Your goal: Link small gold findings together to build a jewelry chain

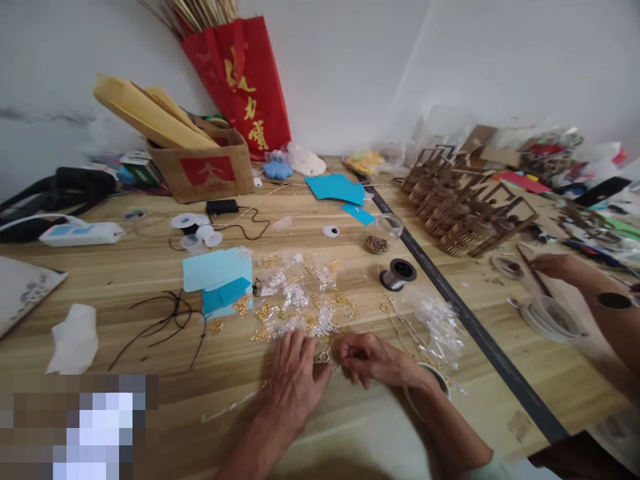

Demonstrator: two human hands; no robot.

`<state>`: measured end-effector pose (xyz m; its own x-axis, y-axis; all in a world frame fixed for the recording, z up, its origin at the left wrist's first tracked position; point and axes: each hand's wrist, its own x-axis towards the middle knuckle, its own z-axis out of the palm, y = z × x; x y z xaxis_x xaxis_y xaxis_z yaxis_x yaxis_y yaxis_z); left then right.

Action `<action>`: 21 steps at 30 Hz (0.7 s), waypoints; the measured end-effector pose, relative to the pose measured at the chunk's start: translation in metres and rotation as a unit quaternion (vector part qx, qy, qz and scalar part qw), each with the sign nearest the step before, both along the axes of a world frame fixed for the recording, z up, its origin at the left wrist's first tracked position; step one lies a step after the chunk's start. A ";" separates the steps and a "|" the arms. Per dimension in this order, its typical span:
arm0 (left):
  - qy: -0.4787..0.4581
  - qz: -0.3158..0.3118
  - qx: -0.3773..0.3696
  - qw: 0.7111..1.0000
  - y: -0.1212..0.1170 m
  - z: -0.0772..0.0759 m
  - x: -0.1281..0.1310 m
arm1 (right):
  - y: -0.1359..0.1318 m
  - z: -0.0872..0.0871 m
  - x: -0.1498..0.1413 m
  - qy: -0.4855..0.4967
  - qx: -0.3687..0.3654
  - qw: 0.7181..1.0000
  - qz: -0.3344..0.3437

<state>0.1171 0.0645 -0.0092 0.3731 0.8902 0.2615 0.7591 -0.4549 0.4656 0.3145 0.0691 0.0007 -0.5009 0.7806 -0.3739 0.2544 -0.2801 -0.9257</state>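
My left hand (294, 377) lies palm down on the wooden table, fingers stretched towards a pile of silver findings (295, 293) and gold findings (264, 310). A thin silver chain (235, 405) trails out on its left side. By its thumb sits a small ring-shaped clasp (323, 357). Just to the right, my right hand (369, 360) has its fingers curled into a pinch close to the clasp; whatever is between the fingertips is too small to make out. Gold and silver chains (400, 323) and clear plastic bags (440, 327) lie beyond my right wrist.
A dark strip (450, 300) crosses the table. Beyond it, another person's hand (547, 267) is near a thin brown stick (534, 270) and plastic tubs (550, 319). A wire spool (399, 273), bead jar (377, 244), blue sheets (217, 270) and black cords (173, 317) lie around.
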 end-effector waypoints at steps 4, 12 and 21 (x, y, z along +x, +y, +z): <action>0.033 -0.020 -0.002 0.999 0.000 -0.002 0.003 | 0.000 -0.003 0.002 -0.015 0.009 1.000 -0.001; 0.026 -0.051 -0.001 0.998 0.001 -0.007 0.001 | 0.000 -0.003 0.002 -0.008 0.010 1.000 0.006; 0.029 -0.098 -0.007 0.995 0.003 -0.011 -0.005 | 0.000 -0.004 0.001 -0.010 0.012 1.000 0.015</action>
